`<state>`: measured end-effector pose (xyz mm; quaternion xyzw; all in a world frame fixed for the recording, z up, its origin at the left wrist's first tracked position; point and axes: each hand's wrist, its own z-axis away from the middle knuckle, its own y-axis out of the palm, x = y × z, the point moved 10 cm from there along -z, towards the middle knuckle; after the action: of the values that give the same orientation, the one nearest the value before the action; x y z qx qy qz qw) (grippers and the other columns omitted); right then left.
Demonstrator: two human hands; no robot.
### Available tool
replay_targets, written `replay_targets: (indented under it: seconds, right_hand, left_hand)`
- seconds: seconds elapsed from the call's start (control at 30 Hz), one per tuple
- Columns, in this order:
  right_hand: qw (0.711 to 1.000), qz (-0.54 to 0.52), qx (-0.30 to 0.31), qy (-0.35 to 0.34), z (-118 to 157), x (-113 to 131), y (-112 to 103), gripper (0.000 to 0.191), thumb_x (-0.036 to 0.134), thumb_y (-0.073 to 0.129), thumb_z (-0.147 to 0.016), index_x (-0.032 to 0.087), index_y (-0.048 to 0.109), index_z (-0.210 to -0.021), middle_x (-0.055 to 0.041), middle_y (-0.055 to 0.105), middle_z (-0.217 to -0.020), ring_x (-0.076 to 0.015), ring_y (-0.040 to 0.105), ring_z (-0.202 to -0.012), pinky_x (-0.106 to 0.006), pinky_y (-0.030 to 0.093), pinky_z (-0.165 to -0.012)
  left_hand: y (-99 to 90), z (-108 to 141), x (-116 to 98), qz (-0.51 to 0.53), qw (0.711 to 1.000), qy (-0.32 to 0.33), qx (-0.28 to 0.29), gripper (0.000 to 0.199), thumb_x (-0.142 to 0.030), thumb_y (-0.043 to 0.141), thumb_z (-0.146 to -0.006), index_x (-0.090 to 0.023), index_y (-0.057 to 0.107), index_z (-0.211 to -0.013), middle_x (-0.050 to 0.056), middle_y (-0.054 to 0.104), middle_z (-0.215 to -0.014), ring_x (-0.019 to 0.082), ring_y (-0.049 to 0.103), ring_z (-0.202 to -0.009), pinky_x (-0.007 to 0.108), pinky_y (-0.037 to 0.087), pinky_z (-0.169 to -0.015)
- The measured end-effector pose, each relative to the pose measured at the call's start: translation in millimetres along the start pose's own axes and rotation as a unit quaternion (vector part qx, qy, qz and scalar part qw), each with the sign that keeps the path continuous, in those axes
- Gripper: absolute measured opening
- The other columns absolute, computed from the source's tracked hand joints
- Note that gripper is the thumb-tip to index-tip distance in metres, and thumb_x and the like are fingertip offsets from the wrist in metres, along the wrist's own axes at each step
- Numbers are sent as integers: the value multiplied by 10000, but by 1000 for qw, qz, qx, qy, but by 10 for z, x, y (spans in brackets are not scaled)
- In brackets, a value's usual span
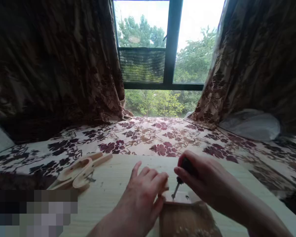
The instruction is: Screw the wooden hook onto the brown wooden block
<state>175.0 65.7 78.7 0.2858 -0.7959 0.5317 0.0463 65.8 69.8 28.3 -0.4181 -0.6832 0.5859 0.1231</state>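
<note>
By the window [173, 42] at 12 o'clock, R hand [202, 174] grips a screwdriver [179, 179], tip on a pale wood pc. [181, 197] at 5 o'clock; L hand [144, 191] grasps the pc.'s edge on its 9 o'clock side. W/ the shaft tilted, the tip may skid toward L hand, esp. if that hold loosens.

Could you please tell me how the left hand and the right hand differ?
The right hand grips a screwdriver; the left hand is at the left end of the pale piece. The left hand's little finger sticks out, while the right hand's visible fingers curl. Both are bare.
</note>
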Motion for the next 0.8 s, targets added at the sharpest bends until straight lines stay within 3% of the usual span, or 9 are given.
replay_targets:
  seconds: [0.17,0.27,0.53,0.67,0.8]
  right_hand:
    - [996,-66,59,-27,39,153,31,57,251,545,-880,237,497,-851,63,564,-691,-98,485,-566,-226,351,-523]
    - [990,-103,89,-39,82,209,80,120,211,519,-898,233,478,-788,67,548,-707,-87,472,-598,-213,350,-539]
    - [999,-31,42,12,20,-15,58,145,294,505,-898,223,450,-784,51,528,-632,-122,467,-552,-267,326,-522]
    - [997,-58,43,-13,39,73,25,59,268,536,-879,245,484,-867,66,531,-656,-108,454,-546,-240,334,-512]
    - [996,-65,56,-15,28,101,62,153,247,510,-889,233,430,-759,68,501,-625,-105,421,-536,-241,318,-500]
  left_hand:
    - [12,-23,-8,0,1000,-2,1,266,-110,495,-812,-292,452,-1002,-61,594,-977,167,520,-976,520,158,-1077]
    - [13,-29,-11,5,1000,3,-7,277,-109,506,-808,-290,443,-1007,-56,593,-987,169,519,-986,522,141,-1084]
    - [-3,-18,-42,2,1000,11,-6,307,-82,500,-805,-293,450,-1022,-61,585,-974,162,514,-967,519,149,-1080]
    - [-23,-19,-40,9,1000,5,-1,290,-81,496,-811,-289,453,-1008,-62,586,-982,157,515,-979,518,143,-1086]
    - [-23,-27,-33,10,1000,4,-1,255,-94,500,-817,-281,452,-983,-57,591,-980,159,517,-982,518,147,-1088]
